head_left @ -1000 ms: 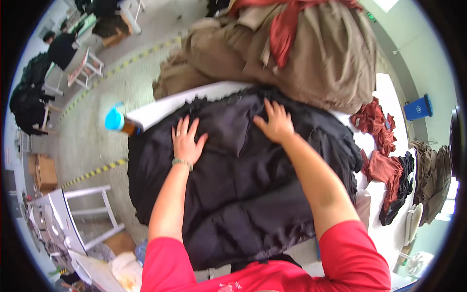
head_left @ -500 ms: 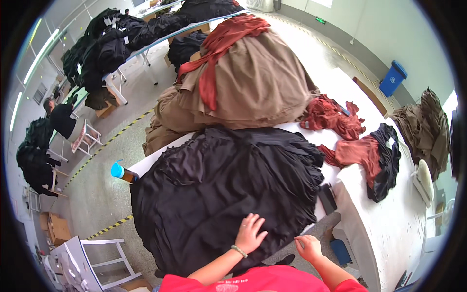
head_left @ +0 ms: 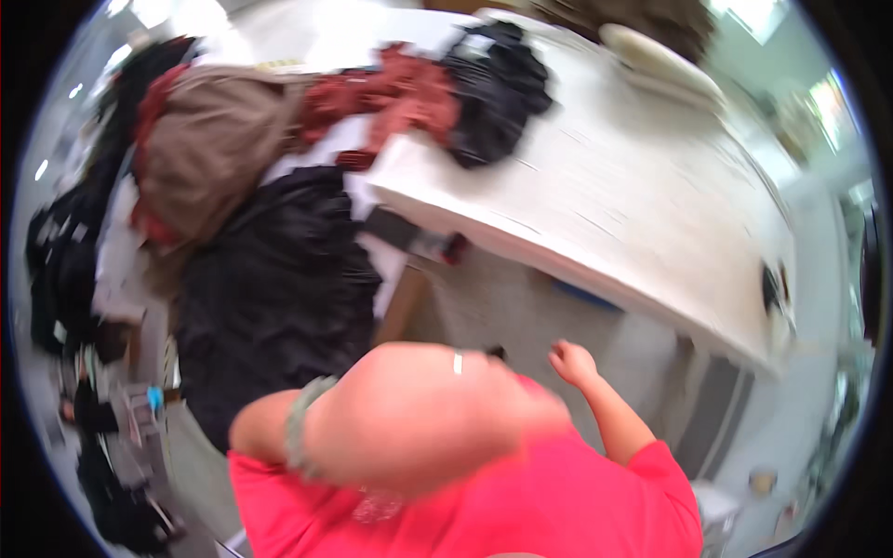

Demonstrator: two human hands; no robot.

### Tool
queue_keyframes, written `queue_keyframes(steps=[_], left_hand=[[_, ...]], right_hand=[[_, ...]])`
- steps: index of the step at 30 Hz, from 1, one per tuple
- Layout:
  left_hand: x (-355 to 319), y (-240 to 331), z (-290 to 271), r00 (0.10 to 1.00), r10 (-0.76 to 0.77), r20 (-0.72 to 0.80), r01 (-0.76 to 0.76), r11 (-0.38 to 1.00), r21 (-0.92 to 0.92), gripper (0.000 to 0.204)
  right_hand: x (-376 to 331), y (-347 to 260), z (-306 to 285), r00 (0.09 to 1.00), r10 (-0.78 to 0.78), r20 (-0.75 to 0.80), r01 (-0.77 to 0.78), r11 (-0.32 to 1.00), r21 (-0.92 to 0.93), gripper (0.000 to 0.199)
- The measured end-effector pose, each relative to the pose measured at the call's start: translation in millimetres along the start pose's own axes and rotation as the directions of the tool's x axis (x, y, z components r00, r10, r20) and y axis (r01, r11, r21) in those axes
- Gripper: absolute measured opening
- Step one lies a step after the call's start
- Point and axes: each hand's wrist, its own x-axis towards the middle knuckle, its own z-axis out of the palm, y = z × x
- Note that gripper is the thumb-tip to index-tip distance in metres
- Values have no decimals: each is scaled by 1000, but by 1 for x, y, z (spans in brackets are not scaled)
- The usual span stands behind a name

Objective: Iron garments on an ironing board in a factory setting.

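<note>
White and mostly bare, the surface (head_left: 595,186) carries a black garment (head_left: 279,288) spread over its left end, untouched, while the blurred left hand (head_left: 419,418) hides its grip, so I cannot tell, and the right hand (head_left: 572,361) hangs curled shut on nothing below the near edge

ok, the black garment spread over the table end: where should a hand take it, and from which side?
Judging from a blurred frame: grip the black garment at its lower hanging edge, nearest the person, coming from that side. The cloth drapes loose over the white table there, so a fold can be pinched, while the brown pile crowds its far edge. The right hand is free and closed.
</note>
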Motion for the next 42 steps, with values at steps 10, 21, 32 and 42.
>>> queue_keyframes(steps=[10,21,32,42], left_hand=[[164,-2,85,740,604,295,-668,614,420,23],[299,-108,19,184,840,511,-762,-206,614,66],[224,-400,48,906,-246,-346,424,544,724,58],[352,-423,-7,288,-127,-949,397,918,-3,24]], right_hand=[[-113,95,85,777,576,254,-620,627,473,48],[-61,123,34,771,621,142,-607,648,461,45],[-16,102,-57,718,659,224,-480,235,845,31],[-88,172,41,682,689,245,-530,236,814,34]])
